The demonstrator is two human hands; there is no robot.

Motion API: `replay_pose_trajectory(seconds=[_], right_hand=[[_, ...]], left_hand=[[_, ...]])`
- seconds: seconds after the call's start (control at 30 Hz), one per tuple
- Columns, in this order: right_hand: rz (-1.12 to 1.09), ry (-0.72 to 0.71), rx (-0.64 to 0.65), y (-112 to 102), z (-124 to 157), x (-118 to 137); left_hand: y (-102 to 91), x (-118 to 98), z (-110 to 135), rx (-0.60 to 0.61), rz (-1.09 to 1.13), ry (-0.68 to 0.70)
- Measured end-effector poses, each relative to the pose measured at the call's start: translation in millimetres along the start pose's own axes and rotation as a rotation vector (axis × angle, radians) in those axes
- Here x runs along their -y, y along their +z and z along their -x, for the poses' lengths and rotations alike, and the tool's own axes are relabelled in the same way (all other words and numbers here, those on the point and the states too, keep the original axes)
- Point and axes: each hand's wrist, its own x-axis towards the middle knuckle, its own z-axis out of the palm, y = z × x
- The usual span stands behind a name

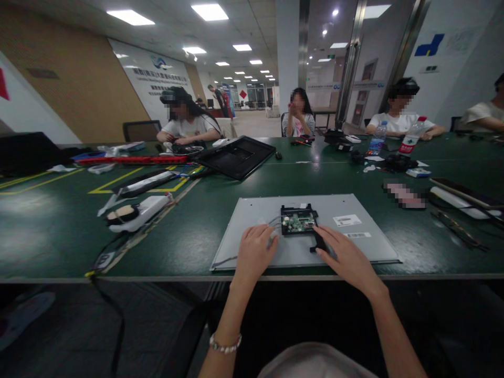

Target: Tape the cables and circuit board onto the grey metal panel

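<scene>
A flat silver-grey display panel [252,210] lies back side up at the table's front edge, with two white labels on it. On its middle sits a black plastic bracket [311,210] framing a green circuit board [298,222]. Grey cables [275,220] run from the board's left side. My left hand [255,249] rests on the panel beside these cables, fingers stretched out, holding nothing visible. With fingers apart, my right hand [340,252] lies at the bracket's lower right arm; its fingertips touch or nearly touch the bracket and the board's edge.
Behind the panel lies a black monitor casing [240,157]. Left are a white power strip [144,212] and a black strap [108,294]. A phone [403,194], glasses [460,231] and bottles [411,136] stand or lie right. Several people sit across the table [177,252].
</scene>
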Motion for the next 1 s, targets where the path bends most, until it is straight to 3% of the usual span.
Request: replay_pose_trajectory(seconds=[0.2,0.33,0.47,0.67,1.0], right_hand=[[-0.064,-0.053,-0.148,-2,-7,20],[-0.065,-0.240,-0.025,2,-25,59],[-0.021,-0.301,0.056,18,-47,84],[-0.038,-0.292,0.051,44,-48,91],[-0.018,-0.277,0.019,53,-35,91]], left_hand=[[1.0,7,3,-0.133,0.227,-0.171],[4.7,9,2,-0.144,0.175,-0.195],[7.6,8,2,-0.089,0.093,-0.154],[5.6,3,-2,0.115,-0.043,-0.199],[5.5,-3,-6,0.112,-0.161,-0.284]])
